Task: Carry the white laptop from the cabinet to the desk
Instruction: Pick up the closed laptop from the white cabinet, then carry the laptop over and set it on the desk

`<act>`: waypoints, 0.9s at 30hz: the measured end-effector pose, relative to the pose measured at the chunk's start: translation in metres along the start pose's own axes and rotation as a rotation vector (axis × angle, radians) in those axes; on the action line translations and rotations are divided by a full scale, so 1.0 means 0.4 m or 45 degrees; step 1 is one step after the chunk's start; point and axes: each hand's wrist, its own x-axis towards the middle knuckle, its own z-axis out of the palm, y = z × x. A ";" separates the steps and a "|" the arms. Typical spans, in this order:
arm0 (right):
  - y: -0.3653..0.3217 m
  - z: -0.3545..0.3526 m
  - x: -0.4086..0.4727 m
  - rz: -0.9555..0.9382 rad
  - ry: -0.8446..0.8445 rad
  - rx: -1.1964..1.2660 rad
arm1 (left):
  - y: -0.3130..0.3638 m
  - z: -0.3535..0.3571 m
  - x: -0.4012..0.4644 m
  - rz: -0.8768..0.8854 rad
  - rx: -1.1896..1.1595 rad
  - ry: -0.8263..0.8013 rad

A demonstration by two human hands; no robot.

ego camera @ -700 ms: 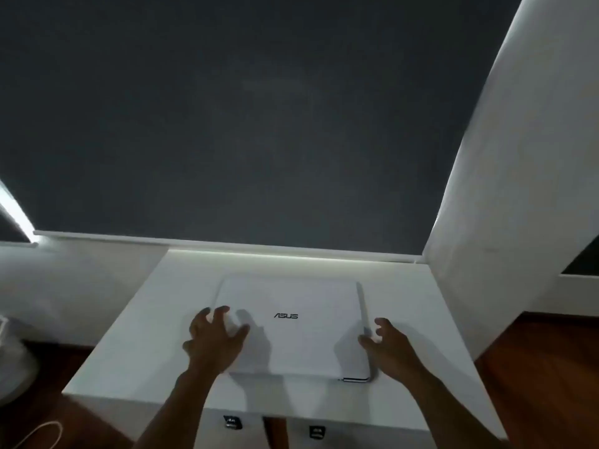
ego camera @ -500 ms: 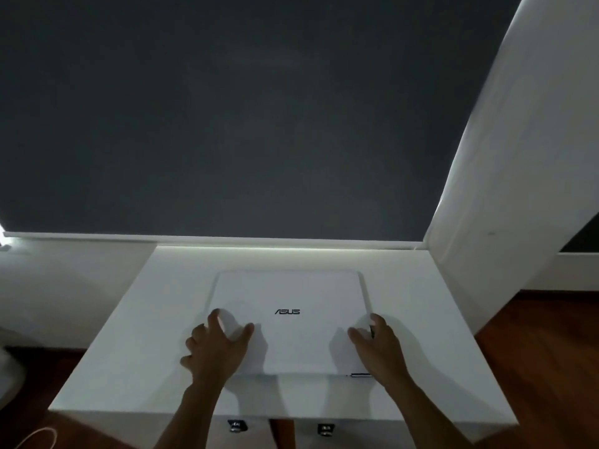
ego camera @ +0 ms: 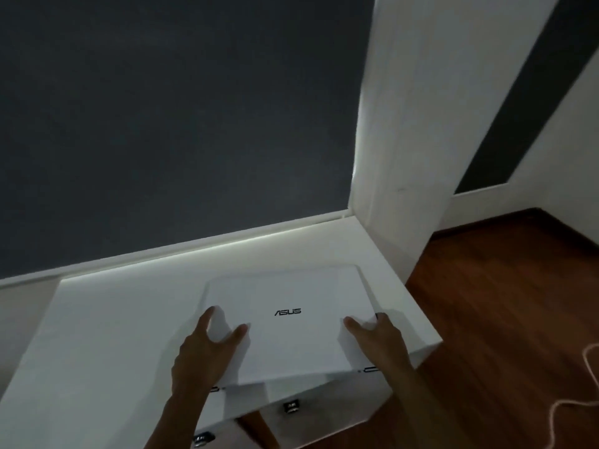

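The closed white laptop, lid up with a dark logo, is lifted at its near edge above the white cabinet top. My left hand grips its near left corner, thumb on the lid. My right hand grips the near right edge, thumb on top. The laptop's front edge hangs past the cabinet's front edge. The desk is not in view.
A dark grey wall rises behind the cabinet. A white pillar stands close on the right. Wooden floor lies to the right, with a pale cord on it. Dark knobs show on the cabinet front.
Both hands have closed on the laptop's near corners and lifted it, drawing it toward me over the cabinet's front edge. My view has swung right.
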 end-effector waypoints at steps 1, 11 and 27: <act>0.033 -0.035 -0.008 0.013 0.057 0.034 | 0.027 0.030 -0.014 0.039 0.007 -0.034; 0.418 -0.466 -0.125 -0.013 0.552 0.387 | 0.381 0.445 -0.222 0.573 0.172 -0.348; 1.038 -1.171 -0.331 0.306 1.360 0.823 | 0.868 1.278 -0.878 1.144 0.161 -0.987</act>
